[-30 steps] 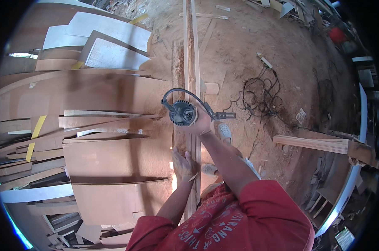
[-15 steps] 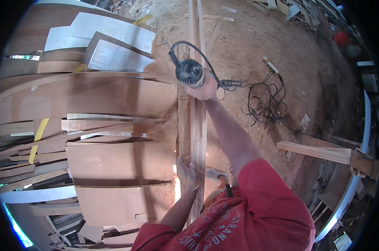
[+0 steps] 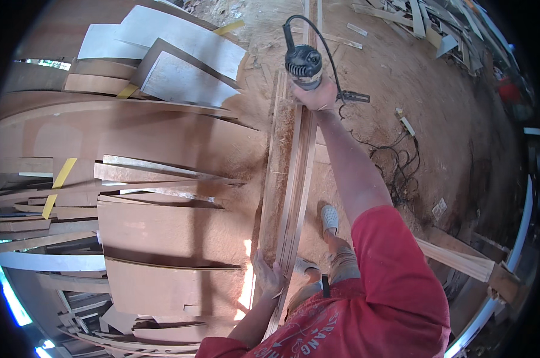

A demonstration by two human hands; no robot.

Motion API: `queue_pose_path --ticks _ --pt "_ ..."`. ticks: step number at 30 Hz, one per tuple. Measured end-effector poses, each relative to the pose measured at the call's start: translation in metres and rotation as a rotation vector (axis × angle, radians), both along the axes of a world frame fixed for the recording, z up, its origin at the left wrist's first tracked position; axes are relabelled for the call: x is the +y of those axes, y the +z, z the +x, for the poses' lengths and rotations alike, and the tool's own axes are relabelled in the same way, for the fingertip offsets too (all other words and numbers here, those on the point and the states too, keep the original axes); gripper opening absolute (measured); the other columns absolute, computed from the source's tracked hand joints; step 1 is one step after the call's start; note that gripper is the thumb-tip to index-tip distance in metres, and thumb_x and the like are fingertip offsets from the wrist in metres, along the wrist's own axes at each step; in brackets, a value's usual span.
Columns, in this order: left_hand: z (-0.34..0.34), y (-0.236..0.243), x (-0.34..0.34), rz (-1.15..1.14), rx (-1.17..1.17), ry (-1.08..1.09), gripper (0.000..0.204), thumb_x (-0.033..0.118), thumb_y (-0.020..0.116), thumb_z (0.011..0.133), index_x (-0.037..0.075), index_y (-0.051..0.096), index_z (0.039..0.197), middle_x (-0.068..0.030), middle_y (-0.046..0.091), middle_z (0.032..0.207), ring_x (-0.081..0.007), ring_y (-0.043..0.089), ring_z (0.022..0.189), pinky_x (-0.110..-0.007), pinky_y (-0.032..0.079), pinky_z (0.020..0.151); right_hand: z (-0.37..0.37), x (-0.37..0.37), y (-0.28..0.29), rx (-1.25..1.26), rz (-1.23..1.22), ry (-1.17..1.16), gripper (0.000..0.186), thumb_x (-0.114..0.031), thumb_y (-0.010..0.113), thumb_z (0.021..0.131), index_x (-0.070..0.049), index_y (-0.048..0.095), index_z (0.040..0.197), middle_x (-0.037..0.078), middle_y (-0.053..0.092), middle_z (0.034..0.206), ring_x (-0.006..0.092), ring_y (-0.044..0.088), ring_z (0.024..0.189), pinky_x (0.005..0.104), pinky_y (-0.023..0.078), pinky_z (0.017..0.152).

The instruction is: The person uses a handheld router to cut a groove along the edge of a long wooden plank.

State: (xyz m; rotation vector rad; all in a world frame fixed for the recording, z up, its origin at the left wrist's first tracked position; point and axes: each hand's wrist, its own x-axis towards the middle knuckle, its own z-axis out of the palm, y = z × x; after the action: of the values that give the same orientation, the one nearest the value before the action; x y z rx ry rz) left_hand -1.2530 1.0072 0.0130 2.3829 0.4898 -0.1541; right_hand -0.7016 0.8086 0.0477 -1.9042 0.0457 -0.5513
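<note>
Black cables (image 3: pixel 410 158) right of wooden strip (image 3: pixel 298 179)

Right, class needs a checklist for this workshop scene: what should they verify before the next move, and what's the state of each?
1. Right hand gripping the corded power tool: ok.
2. Left hand well away from the tool: ok, it is at the wood's nearer part.
3. Grooved wooden strips secured: cannot tell; no clamp shows.
4. Tool's underside clear: cannot tell; it is hidden from above.
5. Black cables tidy: not ok; they lie tangled on the floor.
6. Sturdy footwear: not ok, in my judgement; the light clogs have holes.
</note>
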Motion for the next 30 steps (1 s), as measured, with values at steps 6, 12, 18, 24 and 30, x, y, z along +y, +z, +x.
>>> queue_pose_path --ticks 6,12,18,24,30 --pt "0.005 -0.001 -0.002 0.016 -0.084 -0.009 0.077 0.039 0.054 0.109 -0.014 0.038 0.162 -0.0428 0.046 0.160 -0.0609 0.045 0.148 -0.066 0.034 0.127 0.017 -0.011 -0.002 0.121 -0.017 0.022 0.075 -0.053 0.102 0.070 -0.009 0.080 0.126 0.016 0.086 0.112 0.0313 0.083 0.106 0.0435 0.065 0.095" --pt "0.001 -0.009 -0.003 0.034 -0.126 -0.011 0.074 0.039 0.055 0.109 -0.012 0.041 0.161 -0.0411 0.050 0.157 -0.0593 0.049 0.145 -0.064 0.037 0.124 -0.093 0.011 -0.010 0.062 0.122 0.048 0.074 -0.045 0.102 0.071 -0.008 0.078 0.130 0.014 0.084 0.119 0.0302 0.082 0.112 0.0418 0.065 0.098" --pt "-0.018 -0.028 0.014 0.021 -0.056 0.079 0.076 0.044 0.058 0.109 -0.006 0.042 0.165 -0.0374 0.051 0.160 -0.0553 0.046 0.152 -0.062 0.036 0.127 -0.267 0.061 0.009 0.195 0.120 0.114 0.072 -0.041 0.102 0.068 -0.008 0.078 0.127 0.014 0.083 0.119 0.0297 0.082 0.111 0.0421 0.065 0.099" --pt "-0.005 -0.057 0.006 -0.007 -0.118 0.036 0.081 0.049 0.061 0.108 -0.003 0.042 0.166 -0.0354 0.050 0.164 -0.0536 0.045 0.155 -0.060 0.033 0.130 -0.353 0.060 0.003 0.249 0.099 0.094 0.065 -0.043 0.101 0.070 -0.009 0.078 0.121 0.014 0.084 0.116 0.0340 0.082 0.108 0.0447 0.065 0.094" --pt "-0.098 -0.042 0.036 0.073 -0.157 0.079 0.086 0.054 0.064 0.106 -0.005 0.042 0.166 -0.0345 0.050 0.165 -0.0519 0.044 0.156 -0.059 0.032 0.132 -0.388 0.088 0.044 0.421 0.060 0.023 0.067 -0.052 0.095 0.077 -0.004 0.079 0.120 0.020 0.085 0.110 0.0380 0.083 0.108 0.0481 0.063 0.095"
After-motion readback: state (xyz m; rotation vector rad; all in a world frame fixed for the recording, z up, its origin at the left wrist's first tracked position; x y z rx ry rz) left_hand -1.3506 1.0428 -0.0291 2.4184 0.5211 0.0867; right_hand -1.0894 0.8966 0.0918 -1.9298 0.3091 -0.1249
